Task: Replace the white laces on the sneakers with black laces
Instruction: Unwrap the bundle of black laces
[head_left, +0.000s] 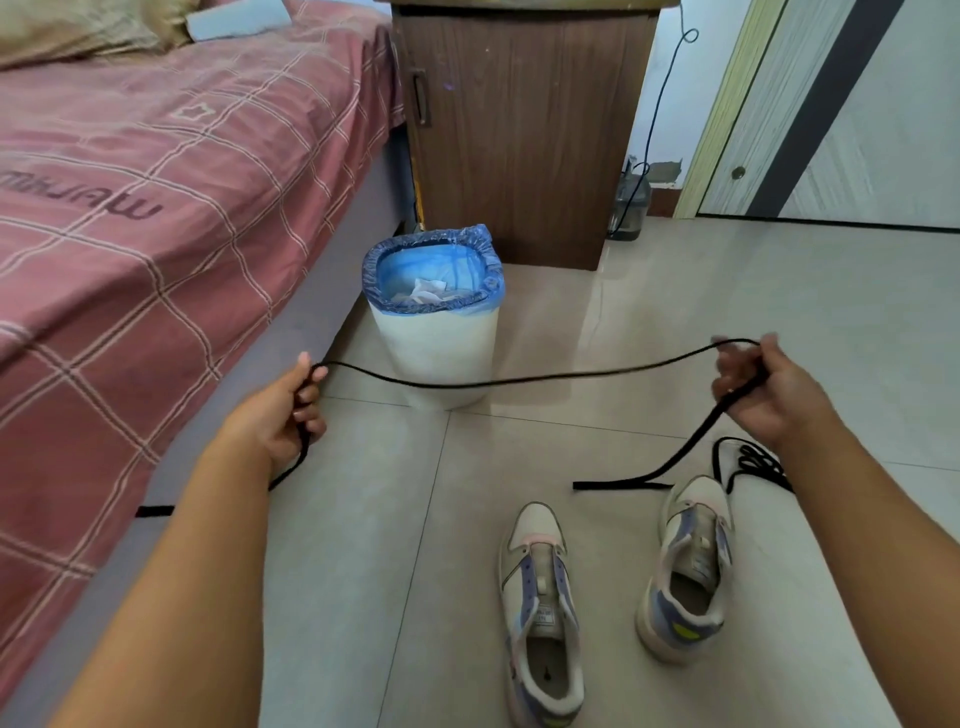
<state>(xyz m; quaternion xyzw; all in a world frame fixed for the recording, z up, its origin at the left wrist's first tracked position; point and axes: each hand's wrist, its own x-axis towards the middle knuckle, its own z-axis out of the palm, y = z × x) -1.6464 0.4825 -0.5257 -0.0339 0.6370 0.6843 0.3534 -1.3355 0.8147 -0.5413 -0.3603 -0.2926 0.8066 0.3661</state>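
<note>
Black lace (519, 382) between both hands — unlaced sneakers (540, 597) below

Your left hand (283, 415) and right hand (769, 395) grip black lace (519, 381) stretched between | unlaced sneakers (540, 613) on floor (363, 519)

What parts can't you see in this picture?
- Black lace, head view: where it passes inside the left hand and right hand, fingers hide it.
- Second black lace: partly behind the right forearm.
- Bin contents: white scraps, too small to identify.
- Left sneaker: heel cut by bottom edge.
</note>
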